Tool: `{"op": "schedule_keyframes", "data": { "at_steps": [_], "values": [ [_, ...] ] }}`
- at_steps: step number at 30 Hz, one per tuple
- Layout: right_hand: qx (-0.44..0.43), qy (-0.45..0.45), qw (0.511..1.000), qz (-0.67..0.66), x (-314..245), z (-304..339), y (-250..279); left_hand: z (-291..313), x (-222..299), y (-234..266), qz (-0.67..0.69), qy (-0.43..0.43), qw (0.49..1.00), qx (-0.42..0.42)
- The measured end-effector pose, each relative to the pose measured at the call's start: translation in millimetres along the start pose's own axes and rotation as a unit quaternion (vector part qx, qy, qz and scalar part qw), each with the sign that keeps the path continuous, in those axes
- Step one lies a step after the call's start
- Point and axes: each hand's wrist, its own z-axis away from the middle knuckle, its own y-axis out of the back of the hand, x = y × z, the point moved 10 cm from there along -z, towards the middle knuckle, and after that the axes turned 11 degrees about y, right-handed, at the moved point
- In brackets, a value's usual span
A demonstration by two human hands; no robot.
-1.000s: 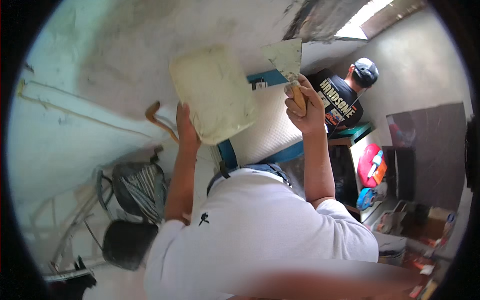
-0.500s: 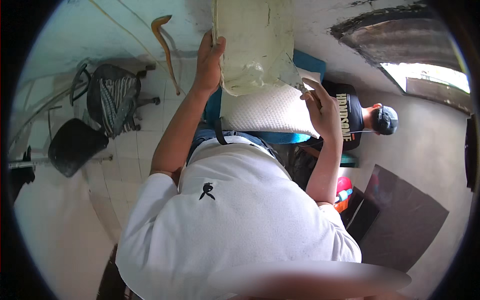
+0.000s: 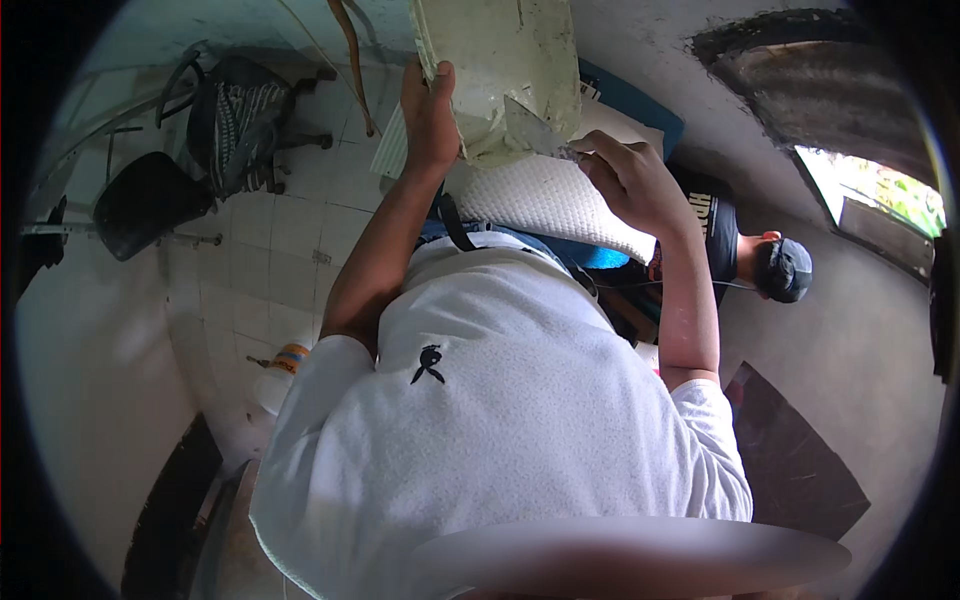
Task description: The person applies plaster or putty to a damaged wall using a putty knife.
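Note:
A pale cream, tray-like container (image 3: 490, 50) with a scuffed surface is held up in front of me, its upper end cut off by the picture's edge. My left hand (image 3: 430, 125) grips its left side, thumb on the near face. A thin, grey, triangular scraper blade (image 3: 535, 130) lies across the container's lower inside. My right hand (image 3: 635, 185) pinches the scraper at its right end, fingers bent; its handle is mostly hidden. Below the container is a white, textured cushion (image 3: 550, 200), near my lap.
Beyond my right arm is another person (image 3: 720, 225) in a dark shirt and cap. Chairs (image 3: 240, 125) stand on the tiled floor to the left, near a curved wooden stick (image 3: 350, 50). Behind my left elbow is an orange-banded container (image 3: 290, 358). A dark panel (image 3: 795, 460) leans at the right.
The scraper blade has moved left, from the container's right edge further across its inside. My right hand has followed it. The whole view has shifted, bringing more floor into sight at left.

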Motion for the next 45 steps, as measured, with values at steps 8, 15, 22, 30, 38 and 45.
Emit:
{"op": "schedule_keyframes", "data": {
  "at_steps": [8,15,22,30,38,45],
  "values": [
    [-0.032,-0.028,0.987,-0.152,23.9,-6.8,-25.9,9.8,-3.7,-3.7,-0.033,0.0,0.998,0.059],
    [-0.02,-0.111,0.938,-0.328,36.4,-6.6,-62.5,10.4,4.8,11.8,-0.058,-0.061,0.994,0.073],
    [0.047,-0.208,0.835,-0.507,42.4,18.4,-88.5,19.5,11.5,13.1,-0.05,-0.084,0.992,0.075],
    [0.218,-0.153,0.694,-0.669,70.6,47.9,-58.5,11.4,-26.7,38.2,-0.016,-0.019,0.997,0.069],
    [0.347,0.081,0.791,-0.497,45.3,52.0,109.9,25.7,-65.1,23.1,0.131,0.105,0.986,0.023],
    [0.467,0.138,0.861,0.147,12.0,77.3,240.5,38.9,-75.5,7.6,0.126,0.114,0.985,-0.021]
  ]
}}
